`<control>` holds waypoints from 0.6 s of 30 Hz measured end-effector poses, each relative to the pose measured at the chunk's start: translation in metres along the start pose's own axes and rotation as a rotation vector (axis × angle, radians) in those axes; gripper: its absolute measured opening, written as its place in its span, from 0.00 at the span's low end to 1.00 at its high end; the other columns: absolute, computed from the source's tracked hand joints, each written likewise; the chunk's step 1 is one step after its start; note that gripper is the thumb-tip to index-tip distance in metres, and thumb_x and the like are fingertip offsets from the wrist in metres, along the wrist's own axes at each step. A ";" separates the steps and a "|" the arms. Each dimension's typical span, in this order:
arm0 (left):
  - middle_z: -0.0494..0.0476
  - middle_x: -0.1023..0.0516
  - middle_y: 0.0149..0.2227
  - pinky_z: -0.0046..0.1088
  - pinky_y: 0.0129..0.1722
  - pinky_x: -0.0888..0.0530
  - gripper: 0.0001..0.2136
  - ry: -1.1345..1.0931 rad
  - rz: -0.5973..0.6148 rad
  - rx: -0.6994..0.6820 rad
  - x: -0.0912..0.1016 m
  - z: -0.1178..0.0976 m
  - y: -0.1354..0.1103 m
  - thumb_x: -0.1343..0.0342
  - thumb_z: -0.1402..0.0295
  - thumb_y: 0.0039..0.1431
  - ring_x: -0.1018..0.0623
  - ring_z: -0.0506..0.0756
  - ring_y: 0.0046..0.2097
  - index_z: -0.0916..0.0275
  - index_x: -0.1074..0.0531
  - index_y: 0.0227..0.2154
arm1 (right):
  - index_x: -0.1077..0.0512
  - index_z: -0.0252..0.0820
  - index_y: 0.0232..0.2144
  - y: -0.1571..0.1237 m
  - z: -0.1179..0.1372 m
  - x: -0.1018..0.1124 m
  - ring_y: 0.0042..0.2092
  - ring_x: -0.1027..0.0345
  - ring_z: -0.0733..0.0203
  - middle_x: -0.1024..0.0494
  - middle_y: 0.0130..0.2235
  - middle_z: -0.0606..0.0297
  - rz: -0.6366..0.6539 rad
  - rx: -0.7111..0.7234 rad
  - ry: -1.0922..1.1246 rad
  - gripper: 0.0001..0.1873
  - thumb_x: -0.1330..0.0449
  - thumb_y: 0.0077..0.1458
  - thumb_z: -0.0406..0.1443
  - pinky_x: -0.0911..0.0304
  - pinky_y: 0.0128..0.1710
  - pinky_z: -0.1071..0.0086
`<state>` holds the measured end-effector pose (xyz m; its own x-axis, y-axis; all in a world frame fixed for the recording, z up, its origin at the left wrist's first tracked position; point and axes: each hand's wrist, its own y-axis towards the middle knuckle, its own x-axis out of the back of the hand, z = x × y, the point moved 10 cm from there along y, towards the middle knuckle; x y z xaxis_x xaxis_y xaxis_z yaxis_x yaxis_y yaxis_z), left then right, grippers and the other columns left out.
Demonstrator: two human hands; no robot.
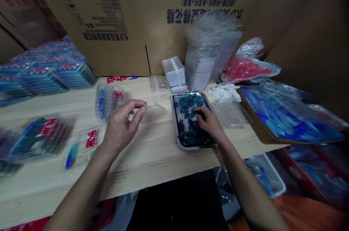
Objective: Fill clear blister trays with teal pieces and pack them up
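Observation:
My left hand (122, 123) hovers over the wooden table (152, 158), its thumb and fingers pinched on the edge of a clear plastic blister shell (154, 109). My right hand (208, 122) reaches into a metal tray (176, 129) full of small teal pieces (188, 105), fingers curled down among them; whether it grips one is hidden. Just left of my left hand lies a clear packed blister (107, 102) with blue and red contents.
Stacks of packed blue blister packs (49, 74) fill the left. A tall stack of clear shells (208, 52), a white box (174, 71), a red bag (242, 69) and cardboard boxes (152, 16) stand behind. A tray of blue items (286, 118) lies right.

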<state>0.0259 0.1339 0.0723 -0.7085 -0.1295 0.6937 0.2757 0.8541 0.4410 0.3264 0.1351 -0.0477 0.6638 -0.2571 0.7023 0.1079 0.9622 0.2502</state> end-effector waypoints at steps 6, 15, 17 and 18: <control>0.60 0.20 0.52 0.42 0.49 0.27 0.12 0.215 0.342 -0.222 -0.083 -0.020 -0.079 0.51 0.65 0.65 0.24 0.63 0.55 0.57 0.23 0.43 | 0.29 0.40 0.46 0.001 -0.009 -0.010 0.28 0.37 0.63 0.30 0.28 0.69 0.029 -0.082 0.386 0.17 0.49 0.55 0.38 0.42 0.29 0.72; 0.58 0.19 0.38 0.31 0.38 0.24 0.18 -0.742 0.106 0.475 -0.126 -0.004 -0.037 0.41 0.54 0.57 0.20 0.55 0.38 0.62 0.26 0.44 | 0.33 0.39 0.45 -0.030 0.094 -0.019 0.31 0.34 0.62 0.28 0.30 0.66 0.089 0.204 0.225 0.14 0.49 0.56 0.31 0.39 0.34 0.70; 0.57 0.19 0.35 0.28 0.36 0.24 0.20 -0.937 0.075 0.591 -0.139 0.001 -0.029 0.33 0.55 0.48 0.21 0.53 0.34 0.64 0.25 0.40 | 0.34 0.38 0.46 -0.037 0.108 -0.021 0.36 0.31 0.60 0.26 0.36 0.61 0.056 0.244 0.203 0.15 0.50 0.55 0.29 0.37 0.39 0.68; 0.56 0.19 0.34 0.27 0.35 0.25 0.21 -0.999 0.062 0.630 -0.142 0.004 -0.028 0.30 0.57 0.44 0.21 0.52 0.33 0.65 0.25 0.37 | 0.34 0.38 0.46 -0.039 0.110 -0.022 0.37 0.31 0.59 0.25 0.37 0.60 0.041 0.247 0.203 0.16 0.51 0.56 0.28 0.37 0.40 0.68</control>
<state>0.1164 0.1304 -0.0404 -0.9761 0.1329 -0.1722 0.1564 0.9791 -0.1304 0.2257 0.0932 0.0006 0.8004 -0.1712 0.5745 -0.0888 0.9139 0.3960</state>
